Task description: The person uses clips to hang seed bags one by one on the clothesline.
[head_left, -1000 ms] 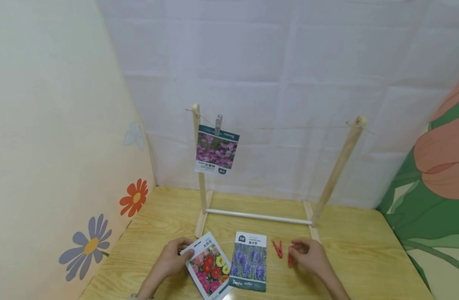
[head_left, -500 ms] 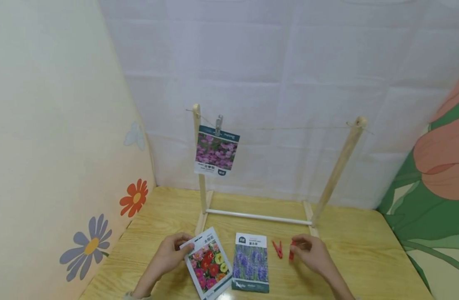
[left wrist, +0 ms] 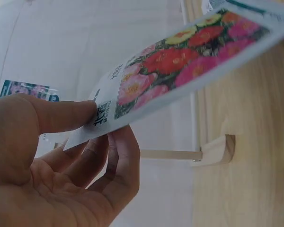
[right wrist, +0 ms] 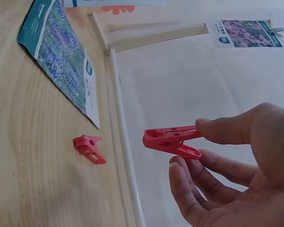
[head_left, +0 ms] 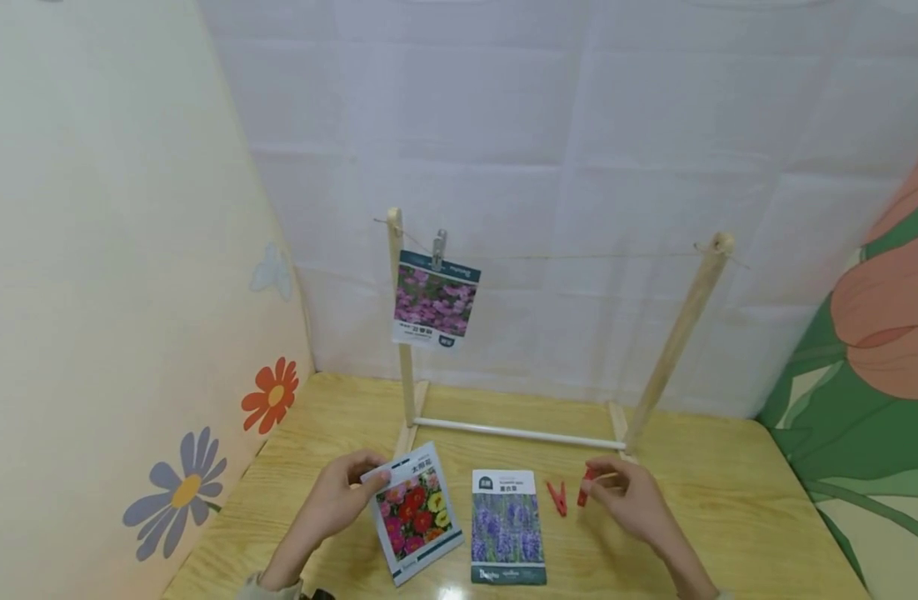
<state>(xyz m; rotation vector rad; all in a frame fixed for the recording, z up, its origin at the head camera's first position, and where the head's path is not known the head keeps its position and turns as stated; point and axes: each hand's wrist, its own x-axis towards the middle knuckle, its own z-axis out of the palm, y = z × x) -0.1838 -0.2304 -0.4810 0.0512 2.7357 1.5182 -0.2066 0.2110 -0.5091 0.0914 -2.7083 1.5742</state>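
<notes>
My left hand (head_left: 344, 498) pinches a seed packet with red, pink and yellow flowers (left wrist: 180, 61) by its top left corner, thumb in front and fingers behind. The packet is tilted up off the table. My right hand (head_left: 630, 498) pinches a red clothespin (right wrist: 173, 140) by its handle ends, thumb on one arm and fingers under the other. A second red clothespin (right wrist: 90, 148) lies on the table, left of that hand in the head view. Between the hands a lavender seed packet (head_left: 507, 529) lies face up.
Behind stands a wooden frame with a left post (head_left: 405, 375), right post (head_left: 680, 337) and white bar (head_left: 519, 432). A thin string (head_left: 564, 257) spans the posts. A metal clip (head_left: 439, 250) holds a pink-flower packet (head_left: 435, 300), upside down, near the left post.
The left hand has raised the red-flower packet and drawn it off the lavender packet's edge. The right hand has lifted its clothespin slightly upward.
</notes>
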